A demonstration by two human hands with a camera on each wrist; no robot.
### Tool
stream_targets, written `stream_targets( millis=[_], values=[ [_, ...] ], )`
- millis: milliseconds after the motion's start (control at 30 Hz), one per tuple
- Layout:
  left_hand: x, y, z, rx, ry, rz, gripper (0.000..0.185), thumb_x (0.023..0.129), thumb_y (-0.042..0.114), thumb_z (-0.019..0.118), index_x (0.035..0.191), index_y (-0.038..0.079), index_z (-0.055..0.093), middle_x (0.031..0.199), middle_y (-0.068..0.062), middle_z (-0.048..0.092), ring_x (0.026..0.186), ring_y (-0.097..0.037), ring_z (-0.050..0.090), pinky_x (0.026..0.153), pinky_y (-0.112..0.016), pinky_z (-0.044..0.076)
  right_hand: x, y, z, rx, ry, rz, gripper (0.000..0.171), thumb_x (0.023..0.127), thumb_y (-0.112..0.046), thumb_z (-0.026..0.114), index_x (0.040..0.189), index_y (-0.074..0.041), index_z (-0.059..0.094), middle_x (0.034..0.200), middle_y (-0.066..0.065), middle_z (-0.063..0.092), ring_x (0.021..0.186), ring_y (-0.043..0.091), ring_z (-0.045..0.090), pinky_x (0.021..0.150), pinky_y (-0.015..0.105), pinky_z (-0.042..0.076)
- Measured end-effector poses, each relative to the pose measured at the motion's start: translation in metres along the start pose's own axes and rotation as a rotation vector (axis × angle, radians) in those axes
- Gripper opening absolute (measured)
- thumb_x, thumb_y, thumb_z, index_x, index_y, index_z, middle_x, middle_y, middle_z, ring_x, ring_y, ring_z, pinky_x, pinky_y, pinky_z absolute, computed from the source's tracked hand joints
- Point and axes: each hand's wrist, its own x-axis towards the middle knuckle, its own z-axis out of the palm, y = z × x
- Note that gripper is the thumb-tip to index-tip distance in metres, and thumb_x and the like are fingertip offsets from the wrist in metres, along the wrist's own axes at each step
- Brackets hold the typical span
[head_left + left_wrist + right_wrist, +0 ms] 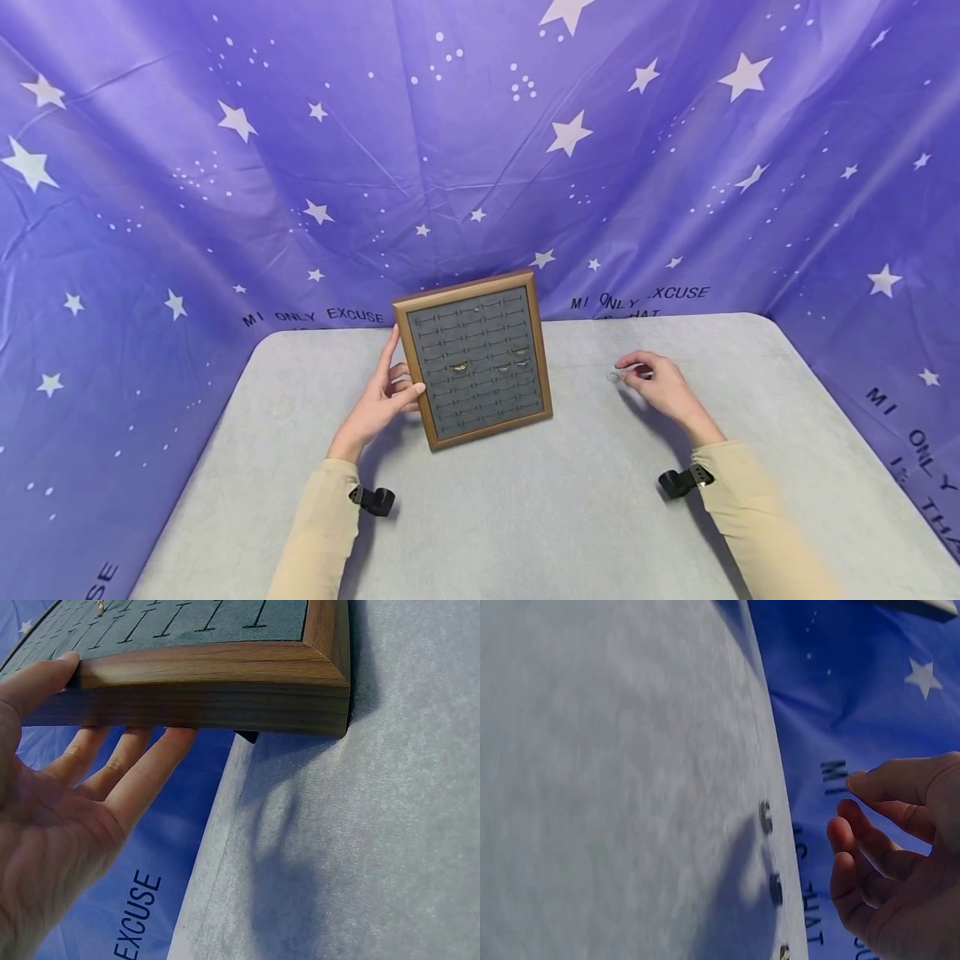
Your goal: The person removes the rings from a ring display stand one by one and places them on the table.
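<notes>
A ring display tray [480,425] with a wooden frame and a dark grey slotted pad stands tilted up at mid-table. My left hand [380,408] grips its left side, thumb on the front of the frame; in the left wrist view the fingers [154,769] press its underside. Several rings sit in the slots, among them a gold-coloured ring [459,367]. To the right, my right hand [660,385] hovers over the table, fingers loosely bent, close to a silvery ring [612,377]. The right wrist view shows nothing between thumb and fingers, and silvery rings [766,816] on the table below.
The grey table [585,508] runs back to a purple curtain [480,150] printed with stars and lettering. Part of a gold-toned ring [784,952] shows at the bottom of the right wrist view. Both wrists wear black cameras [678,482].
</notes>
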Motion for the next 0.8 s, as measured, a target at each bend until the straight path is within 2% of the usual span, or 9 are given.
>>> stream_targets(
  millis=[200,400,800],
  values=[
    [0.000,-0.002,-0.001,0.004,-0.009,0.007,0.096,0.092,-0.002,0.061,0.153,0.045,0.004,0.117,-0.027,0.052,0.095,-0.027,0.062,0.075,-0.046,0.057,0.001,-0.012,0.010,0.041,-0.003,-0.020,0.015,0.087,0.003,0.064,0.101,0.003,0.067,0.099,0.019,0.067,0.084,0.030,0.063,0.073,0.032,0.051],
    [0.000,-0.002,0.000,-0.005,-0.006,0.008,0.096,0.093,-0.003,0.061,0.154,0.045,0.004,0.117,-0.024,0.053,0.095,-0.026,0.062,0.075,-0.046,0.057,0.001,-0.024,0.016,0.055,-0.003,-0.043,0.016,0.087,0.002,0.063,0.102,0.001,0.068,0.100,0.018,0.067,0.081,0.026,0.063,0.072,0.029,0.051],
    [-0.001,-0.002,0.000,-0.018,-0.011,0.016,0.096,0.093,-0.004,0.059,0.153,0.045,0.004,0.119,-0.024,0.053,0.095,-0.026,0.063,0.075,-0.045,0.057,0.001,-0.043,0.027,0.147,-0.020,-0.060,0.017,0.086,0.005,0.064,0.103,0.004,0.067,0.098,0.018,0.067,0.077,0.023,0.060,0.071,0.028,0.051]
  ],
)
